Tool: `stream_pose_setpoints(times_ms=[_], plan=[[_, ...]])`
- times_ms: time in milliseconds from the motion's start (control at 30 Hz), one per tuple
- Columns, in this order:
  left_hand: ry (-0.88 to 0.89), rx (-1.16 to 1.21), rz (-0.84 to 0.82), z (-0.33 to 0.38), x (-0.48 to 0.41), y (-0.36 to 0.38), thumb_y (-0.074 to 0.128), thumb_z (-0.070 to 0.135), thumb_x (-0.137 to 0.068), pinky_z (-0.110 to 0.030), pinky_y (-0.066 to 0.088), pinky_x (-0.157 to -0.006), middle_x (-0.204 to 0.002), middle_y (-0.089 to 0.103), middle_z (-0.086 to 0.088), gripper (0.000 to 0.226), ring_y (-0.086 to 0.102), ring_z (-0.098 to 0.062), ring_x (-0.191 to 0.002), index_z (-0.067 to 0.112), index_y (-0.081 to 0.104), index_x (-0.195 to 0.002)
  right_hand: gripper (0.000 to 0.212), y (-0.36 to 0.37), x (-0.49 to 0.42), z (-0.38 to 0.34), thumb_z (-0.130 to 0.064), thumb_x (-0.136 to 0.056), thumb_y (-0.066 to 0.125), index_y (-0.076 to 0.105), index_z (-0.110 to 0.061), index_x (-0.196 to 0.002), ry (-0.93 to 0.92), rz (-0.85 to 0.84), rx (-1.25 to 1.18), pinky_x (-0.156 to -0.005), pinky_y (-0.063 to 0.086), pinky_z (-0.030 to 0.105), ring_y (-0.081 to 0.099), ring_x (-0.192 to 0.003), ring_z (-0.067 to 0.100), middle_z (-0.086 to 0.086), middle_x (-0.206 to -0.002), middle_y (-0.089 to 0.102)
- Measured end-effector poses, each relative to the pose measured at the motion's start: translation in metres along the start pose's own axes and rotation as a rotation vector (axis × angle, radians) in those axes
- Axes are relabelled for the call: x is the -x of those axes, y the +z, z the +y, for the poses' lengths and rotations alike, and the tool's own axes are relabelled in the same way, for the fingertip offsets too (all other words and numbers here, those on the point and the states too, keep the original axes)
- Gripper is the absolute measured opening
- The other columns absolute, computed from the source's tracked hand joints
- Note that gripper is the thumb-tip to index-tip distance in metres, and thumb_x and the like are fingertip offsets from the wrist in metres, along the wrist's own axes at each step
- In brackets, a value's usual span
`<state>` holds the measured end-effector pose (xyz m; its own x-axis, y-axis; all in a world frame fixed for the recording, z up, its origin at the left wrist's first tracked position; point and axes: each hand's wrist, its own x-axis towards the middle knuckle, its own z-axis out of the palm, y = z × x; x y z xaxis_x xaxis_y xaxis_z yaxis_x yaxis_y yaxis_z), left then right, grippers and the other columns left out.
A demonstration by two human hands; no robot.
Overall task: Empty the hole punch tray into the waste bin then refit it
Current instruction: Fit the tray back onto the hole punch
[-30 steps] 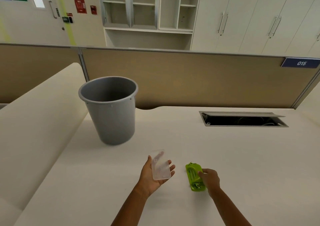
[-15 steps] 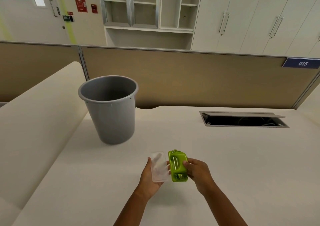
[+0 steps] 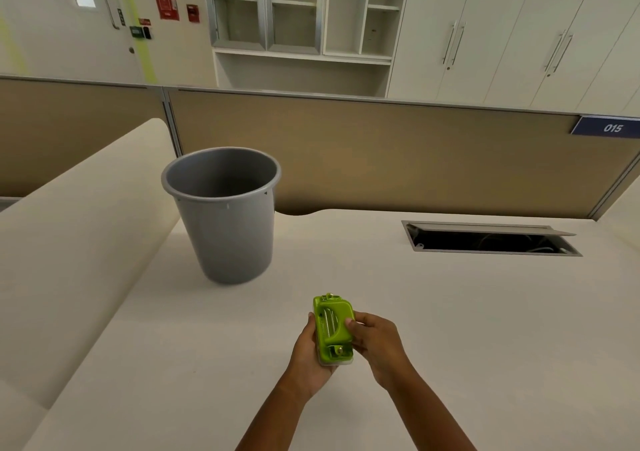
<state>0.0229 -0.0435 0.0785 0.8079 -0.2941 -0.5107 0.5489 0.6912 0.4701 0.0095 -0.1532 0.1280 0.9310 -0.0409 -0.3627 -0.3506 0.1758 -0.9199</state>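
**Tray and punch brought back together**

Lower centre of the frame: green hole punch (image 3: 333, 327) now pressed against the clear tray (image 3: 337, 361), only a pale sliver of which shows along the punch's bottom edge and left side. Half a second ago held side by side and just touching; a second ago well apart, tray resting in an upturned left palm, punch lying on the surface under the right. Now carried clear of the pale surface (image 3: 450, 312), punch lifted across and laid onto the tray.

Left hand (image 3: 310, 353) cupped beneath and around the pair, fingers curled up the left edge, closed on tray and punch together. Right hand (image 3: 372, 341) gripping the punch from the right, thumb pressed on its top face, seemingly pushing the two parts together.

Grey waste bin (image 3: 227, 222) upright in the left-centre of the frame, well apart from both hands, mouth open, inside too dark to tell any contents. Open cable hatch (image 3: 491, 239) at right, untouched.

Judged from the layout: emptying apparently finished, refit in hand. Not possible to tell whether the tray has clicked home or merely sits against the base; the seam is hidden by fingers. Likely needs a firm squeeze or slide before setting down.
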Motion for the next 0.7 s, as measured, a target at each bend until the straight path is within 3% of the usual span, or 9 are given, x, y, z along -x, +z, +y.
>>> stream_pose_setpoints(times_ms=[100,200,367,500,700], plan=[[0.016,0.011,-0.007,-0.0008,-0.0004,-0.0003,0.023,0.043,-0.098,-0.025,0.055,-0.055,-0.074,0.075,-0.008,0.048,0.07,-0.019,-0.061,0.014,0.061,-0.1,0.014,-0.0001,0.0002,0.0023,-0.001,-0.088,0.054,0.065,-0.004,-0.097,-0.008,0.009,0.017,-0.065,0.054,0.021,0.065,-0.08,0.027,0.017,-0.087,0.067],[0.029,0.007,-0.001,-0.0002,0.0009,0.001,0.023,0.043,-0.098,-0.026,0.054,-0.058,-0.083,0.072,-0.009,0.048,0.066,-0.022,-0.075,0.014,0.061,-0.103,0.014,0.0007,0.0016,0.0043,-0.001,-0.088,0.054,0.064,-0.005,-0.096,-0.014,0.009,0.036,-0.07,0.054,0.024,0.064,-0.087,0.03,0.019,-0.092,0.067],[0.036,0.013,0.008,-0.0013,0.0034,0.0019,0.021,0.043,-0.098,-0.026,0.055,-0.058,-0.093,0.066,-0.011,0.048,0.06,-0.023,-0.083,0.014,0.059,-0.107,0.018,0.0007,0.0023,0.0055,0.0,-0.088,0.054,0.065,0.001,-0.101,-0.02,0.003,0.053,-0.067,0.053,0.022,0.064,-0.086,0.031,0.021,-0.093,0.066],[0.039,0.013,-0.004,-0.0026,0.0031,-0.0003,0.023,0.044,-0.098,-0.024,0.055,-0.053,-0.084,0.072,-0.009,0.048,0.067,-0.02,-0.073,0.014,0.061,-0.105,0.015,0.0016,0.005,0.005,0.001,-0.087,0.054,0.066,-0.008,-0.086,-0.026,0.01,0.021,-0.063,0.053,0.02,0.064,-0.083,0.029,0.018,-0.089,0.067],[0.051,-0.012,-0.005,-0.0037,0.0029,0.0003,0.022,0.043,-0.098,-0.023,0.055,-0.054,-0.094,0.065,-0.01,0.047,0.059,-0.022,-0.083,0.015,0.059,-0.105,0.02,0.0025,0.0044,0.0054,0.001,-0.087,0.054,0.066,-0.013,-0.079,-0.053,0.021,0.017,-0.063,0.054,0.019,0.064,-0.078,0.027,0.014,-0.082,0.067]])
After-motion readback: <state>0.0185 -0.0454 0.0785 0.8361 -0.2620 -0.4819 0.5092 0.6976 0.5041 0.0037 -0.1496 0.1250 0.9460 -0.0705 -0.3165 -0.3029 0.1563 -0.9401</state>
